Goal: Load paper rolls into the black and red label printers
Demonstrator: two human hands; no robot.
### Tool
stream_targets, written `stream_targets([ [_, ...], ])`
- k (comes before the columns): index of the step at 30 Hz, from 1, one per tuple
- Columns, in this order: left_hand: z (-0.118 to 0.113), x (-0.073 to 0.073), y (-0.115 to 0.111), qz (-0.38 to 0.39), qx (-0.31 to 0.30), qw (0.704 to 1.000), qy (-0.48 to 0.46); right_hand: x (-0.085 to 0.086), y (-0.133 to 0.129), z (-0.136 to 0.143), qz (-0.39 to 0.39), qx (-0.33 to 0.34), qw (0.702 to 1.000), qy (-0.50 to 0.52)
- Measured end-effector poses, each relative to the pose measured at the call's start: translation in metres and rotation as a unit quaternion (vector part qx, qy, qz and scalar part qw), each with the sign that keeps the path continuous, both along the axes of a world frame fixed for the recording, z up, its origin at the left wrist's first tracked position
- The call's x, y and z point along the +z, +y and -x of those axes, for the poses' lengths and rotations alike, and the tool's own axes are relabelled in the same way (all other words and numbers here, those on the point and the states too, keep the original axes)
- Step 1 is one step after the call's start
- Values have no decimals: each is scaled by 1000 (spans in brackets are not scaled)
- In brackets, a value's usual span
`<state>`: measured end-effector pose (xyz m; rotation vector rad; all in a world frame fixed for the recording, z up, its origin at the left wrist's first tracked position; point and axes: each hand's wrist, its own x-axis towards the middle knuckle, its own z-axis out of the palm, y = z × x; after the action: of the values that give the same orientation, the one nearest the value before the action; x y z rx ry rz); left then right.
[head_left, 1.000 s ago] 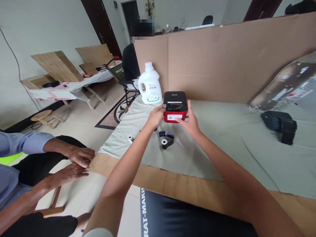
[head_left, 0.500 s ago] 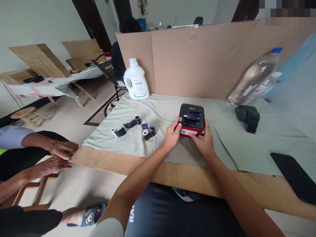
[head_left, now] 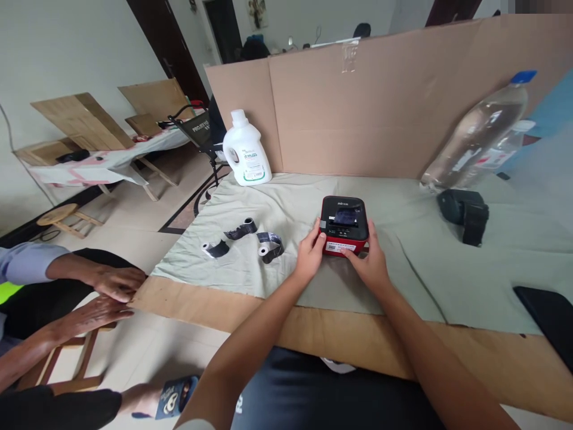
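Observation:
Between my two hands is a small box-shaped label printer, black on top and red around the base, with a white sticker on its near side. My left hand grips its left side, thumb at the front corner. On the opposite side, my right hand holds it with the thumb at the lower front edge. A dark strip shows at the slot in its top. To the left on the cloth lie three small, partly unrolled rolls of dark printed paper, the closest being a curled roll.
A white jug stands before a cardboard screen. At right are a large clear bottle, a black strapped object and a black phone-like slab. Another person's hands rest at the table's left corner.
The view has shifted slightly, so the table and its things sit a little differently in the picture. Both hands keep their hold on the printer.

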<state>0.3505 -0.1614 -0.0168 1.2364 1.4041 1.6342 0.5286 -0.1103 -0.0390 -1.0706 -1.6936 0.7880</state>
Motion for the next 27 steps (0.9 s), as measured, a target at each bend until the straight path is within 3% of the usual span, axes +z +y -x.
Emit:
stream_targets([
  [14, 4, -2, -4, -1, -12, 1000, 4, 8, -6, 0, 14, 9, 1000, -1],
  [21, 14, 6, -4, -27, -47, 998, 43, 8, -1, -4, 1, -4, 999, -32],
  [27, 20, 7, -1, -23, -54, 996, 63, 19, -2, -8, -11, -7, 997, -75],
])
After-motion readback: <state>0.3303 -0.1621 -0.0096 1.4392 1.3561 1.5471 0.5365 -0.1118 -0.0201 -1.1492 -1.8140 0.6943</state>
